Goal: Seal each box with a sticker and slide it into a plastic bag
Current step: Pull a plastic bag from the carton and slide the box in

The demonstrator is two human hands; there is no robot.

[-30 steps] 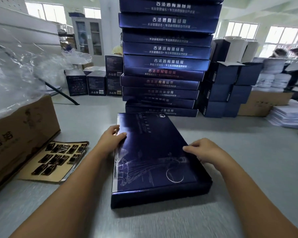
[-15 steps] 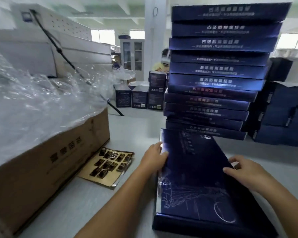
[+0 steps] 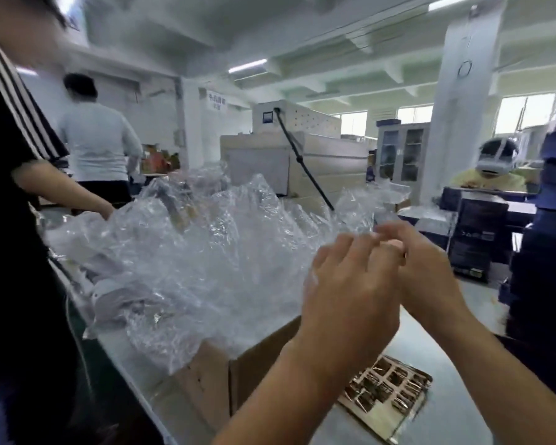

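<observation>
**Both grips up at the bag heap, hold unclear**

Left grip (image 3: 350,293) and right grip (image 3: 427,274) are raised side by side, touching each other, right at the near edge of the plastic bags (image 3: 222,252). Left shows its back to the camera with the fingers pointing up. Right sits behind it, fingertips (image 3: 387,231) at the film edge. Motion blur is heavy (can't tell if either is pinching film or just touching it, so no call on spread vs pressed).

Bags: a crumpled clear heap spilling over the top of an open cardboard box (image 3: 264,358) on the counter (image 3: 446,419), left of both grips.

Sticker sheet (image 3: 389,390): flat on the counter just beside the cardboard box, between and below the two forearms, with rows of dark labels on tan backing.

Blue boxes (image 3: 546,284): a dark stack at the right edge of view, well apart from the bags, only partly in frame.

Around:
- Person in a black shirt with striped sleeve (image 3: 13,220) stands close at left, one arm over the far side of the heap.
- Person in a white shirt (image 3: 100,146) is further back, facing away.
- Beige machine (image 3: 302,162) is behind the heap, with a black cable running down its front.
- Seated person wearing a headset (image 3: 495,162) is at the far right.
</observation>
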